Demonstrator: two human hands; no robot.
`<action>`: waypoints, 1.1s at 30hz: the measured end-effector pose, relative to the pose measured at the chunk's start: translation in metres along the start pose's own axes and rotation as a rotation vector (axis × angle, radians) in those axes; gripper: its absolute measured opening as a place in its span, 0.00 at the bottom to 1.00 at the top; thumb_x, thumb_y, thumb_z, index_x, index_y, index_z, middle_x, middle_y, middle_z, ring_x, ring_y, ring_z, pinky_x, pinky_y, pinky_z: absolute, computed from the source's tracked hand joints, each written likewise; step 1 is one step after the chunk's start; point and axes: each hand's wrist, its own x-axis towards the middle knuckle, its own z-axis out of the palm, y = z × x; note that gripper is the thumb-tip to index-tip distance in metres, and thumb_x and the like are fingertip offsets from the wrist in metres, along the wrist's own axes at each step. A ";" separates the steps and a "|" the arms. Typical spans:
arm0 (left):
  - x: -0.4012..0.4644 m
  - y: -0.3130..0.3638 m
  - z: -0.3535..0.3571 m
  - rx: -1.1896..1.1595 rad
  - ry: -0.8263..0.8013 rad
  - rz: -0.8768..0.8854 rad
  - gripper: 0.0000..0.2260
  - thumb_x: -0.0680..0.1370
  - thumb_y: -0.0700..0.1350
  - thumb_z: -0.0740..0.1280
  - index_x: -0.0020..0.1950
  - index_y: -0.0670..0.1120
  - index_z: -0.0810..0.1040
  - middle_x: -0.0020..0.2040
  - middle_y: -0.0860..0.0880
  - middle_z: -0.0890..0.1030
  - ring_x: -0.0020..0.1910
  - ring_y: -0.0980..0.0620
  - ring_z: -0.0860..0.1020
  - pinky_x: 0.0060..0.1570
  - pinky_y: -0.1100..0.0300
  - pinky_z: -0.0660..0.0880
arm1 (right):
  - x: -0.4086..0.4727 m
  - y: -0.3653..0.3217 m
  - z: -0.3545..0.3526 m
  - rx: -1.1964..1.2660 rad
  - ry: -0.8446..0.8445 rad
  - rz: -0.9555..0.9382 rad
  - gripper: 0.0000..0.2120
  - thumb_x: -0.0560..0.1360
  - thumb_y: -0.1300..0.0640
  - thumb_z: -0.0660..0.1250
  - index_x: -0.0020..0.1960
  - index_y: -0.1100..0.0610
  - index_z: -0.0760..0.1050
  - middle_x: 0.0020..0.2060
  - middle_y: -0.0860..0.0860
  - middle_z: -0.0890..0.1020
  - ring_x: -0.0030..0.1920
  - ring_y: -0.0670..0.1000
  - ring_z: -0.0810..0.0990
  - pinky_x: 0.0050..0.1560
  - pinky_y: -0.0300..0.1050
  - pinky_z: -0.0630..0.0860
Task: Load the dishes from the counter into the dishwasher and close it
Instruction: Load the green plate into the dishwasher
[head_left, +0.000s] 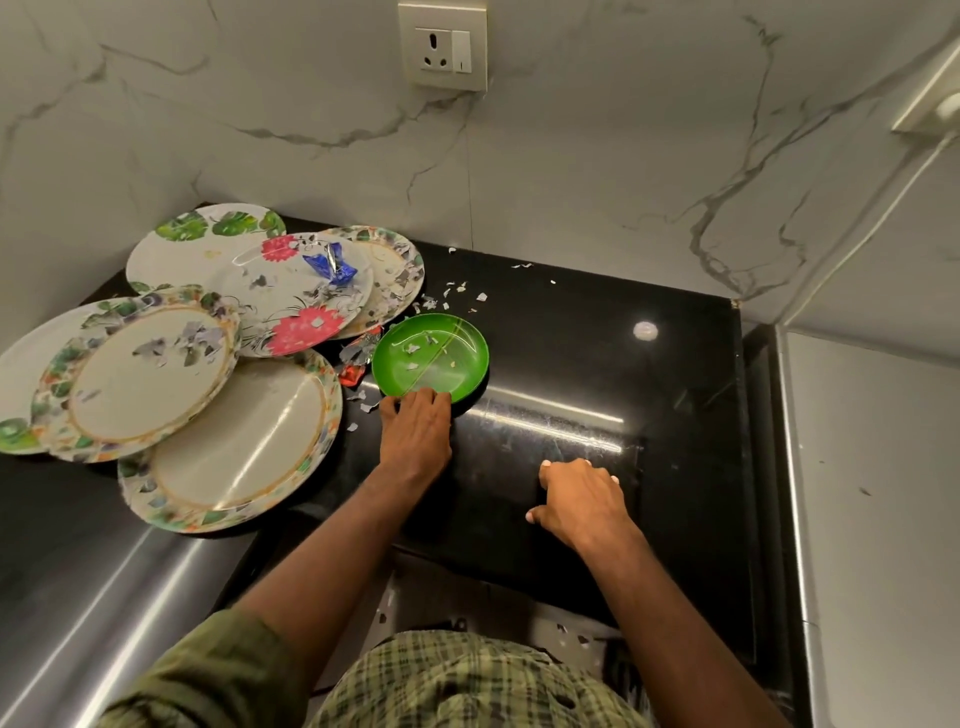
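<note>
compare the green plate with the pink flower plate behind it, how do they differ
The green plate is smaller, plain green, and lies flat on the black counter with the left hand at its near rim. The pink flower plate is larger, white, patterned, stacked on other plates, untouched. Both carry paper scraps.

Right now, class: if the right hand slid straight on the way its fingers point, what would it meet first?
The right hand points up the bare black counter toward the marble wall. Nothing stands in that line, so likely the wall first, though depth is hard to judge.
</note>
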 end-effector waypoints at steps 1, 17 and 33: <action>0.000 -0.001 0.000 0.007 -0.001 0.014 0.16 0.81 0.42 0.66 0.68 0.50 0.72 0.65 0.48 0.75 0.67 0.45 0.73 0.70 0.43 0.65 | -0.001 0.000 0.001 0.000 0.004 0.003 0.23 0.76 0.42 0.75 0.65 0.53 0.78 0.62 0.57 0.81 0.68 0.62 0.77 0.72 0.64 0.71; 0.013 -0.012 -0.059 -1.073 0.474 -0.340 0.08 0.85 0.42 0.62 0.64 0.43 0.72 0.58 0.45 0.78 0.52 0.50 0.77 0.47 0.71 0.71 | 0.001 0.001 0.016 -0.017 -0.059 0.030 0.38 0.81 0.42 0.68 0.85 0.48 0.55 0.81 0.68 0.57 0.78 0.71 0.64 0.79 0.67 0.58; -0.033 0.008 -0.051 -0.917 0.347 0.360 0.11 0.79 0.35 0.70 0.57 0.48 0.78 0.50 0.58 0.84 0.48 0.56 0.84 0.46 0.68 0.75 | -0.012 0.024 0.017 0.566 0.338 0.144 0.24 0.81 0.32 0.59 0.64 0.47 0.81 0.57 0.56 0.86 0.62 0.62 0.82 0.63 0.56 0.78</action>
